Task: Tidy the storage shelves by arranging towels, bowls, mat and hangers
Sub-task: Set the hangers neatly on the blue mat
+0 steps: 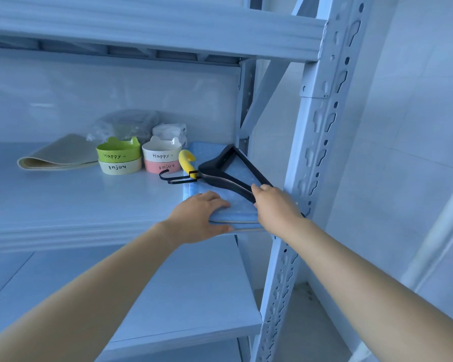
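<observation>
Holding the folded blue towel (236, 207) at the near right corner of the shelf (63, 202), the left hand (198, 215) pinches its near edge. The right hand (275, 205) grips the black hangers (216, 165) lying on it, fingers curled round them; lift straight up, towel held flat.

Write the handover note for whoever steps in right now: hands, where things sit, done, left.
Left hand: holds the near corner of the blue folded cloth, fingers on top, thumb at its front edge.
Right hand: grips the near end of the black hangers lying on that cloth; a yellow hanger lies with them.
Done, apparently: bowls in two stacks, beige mat folded to their left, white towels behind.
Left: settle the hangers and cloth at the shelf's right end.
</observation>
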Available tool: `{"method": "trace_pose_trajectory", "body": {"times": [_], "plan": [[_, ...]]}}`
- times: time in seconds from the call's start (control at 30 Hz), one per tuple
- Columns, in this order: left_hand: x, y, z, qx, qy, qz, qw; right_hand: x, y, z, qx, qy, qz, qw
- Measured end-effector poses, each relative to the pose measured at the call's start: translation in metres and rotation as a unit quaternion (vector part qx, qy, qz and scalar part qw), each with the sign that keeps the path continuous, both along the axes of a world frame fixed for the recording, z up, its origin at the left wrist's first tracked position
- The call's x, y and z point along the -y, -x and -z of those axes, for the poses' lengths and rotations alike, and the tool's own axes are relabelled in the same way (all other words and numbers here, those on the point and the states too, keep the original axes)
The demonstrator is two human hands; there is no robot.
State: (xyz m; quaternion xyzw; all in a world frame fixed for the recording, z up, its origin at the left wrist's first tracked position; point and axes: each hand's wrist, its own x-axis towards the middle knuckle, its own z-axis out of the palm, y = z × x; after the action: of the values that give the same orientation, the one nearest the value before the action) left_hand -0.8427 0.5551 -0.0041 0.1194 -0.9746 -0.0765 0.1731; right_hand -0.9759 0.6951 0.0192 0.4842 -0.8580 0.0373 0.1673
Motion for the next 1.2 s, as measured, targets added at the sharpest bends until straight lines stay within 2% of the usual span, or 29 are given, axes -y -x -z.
{"method": "trace_pose_trajectory", "body": {"times": [0.37, 1.2], "plan": [[0.013, 0.016, 0.007, -0.004, -0.022, -0.005, 1.0, 0.008, 0.011, 0.001, 0.001, 0.003, 0.024, 1.0], [0.071, 0.072, -0.001, 0.029, -0.03, -0.031, 0.999, 0.076, 0.067, 0.003, 0.021, 0.026, -0.004, 0.999]]}}
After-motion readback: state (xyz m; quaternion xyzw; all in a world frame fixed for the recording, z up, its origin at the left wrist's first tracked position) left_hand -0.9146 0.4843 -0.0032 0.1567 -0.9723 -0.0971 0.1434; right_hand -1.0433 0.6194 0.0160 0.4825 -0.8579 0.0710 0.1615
